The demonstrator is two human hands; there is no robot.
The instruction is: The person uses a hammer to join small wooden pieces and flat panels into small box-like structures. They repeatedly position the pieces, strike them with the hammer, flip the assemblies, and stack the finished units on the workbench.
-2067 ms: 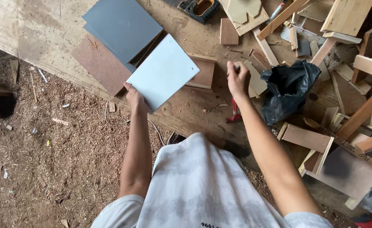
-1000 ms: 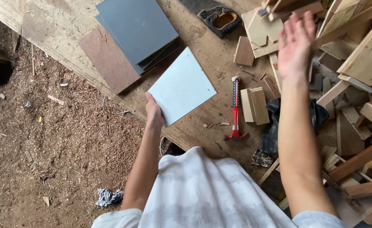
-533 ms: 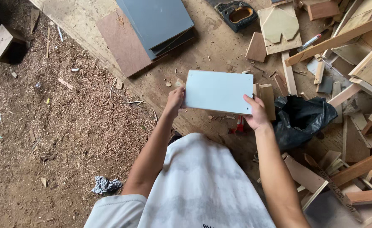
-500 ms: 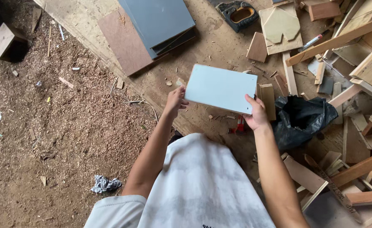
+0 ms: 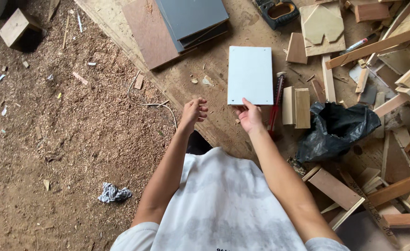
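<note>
Panel (image 5: 250,75), white and rectangular, lies flat on the plywood floor (image 5: 214,51), long axis running twelve to six, a few small holes near its edges. The right hand (image 5: 250,117) pinches its near edge at six o'clock; the left hand (image 5: 193,111) hovers at eight o'clock, loosely curled, holding nothing. A red tool (image 5: 275,104) lies alongside at three o'clock.

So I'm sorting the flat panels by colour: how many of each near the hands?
White panel, held by the right hand: 1
Grey panels, stacked: 2
Brown panel: 1
Total: 4
</note>
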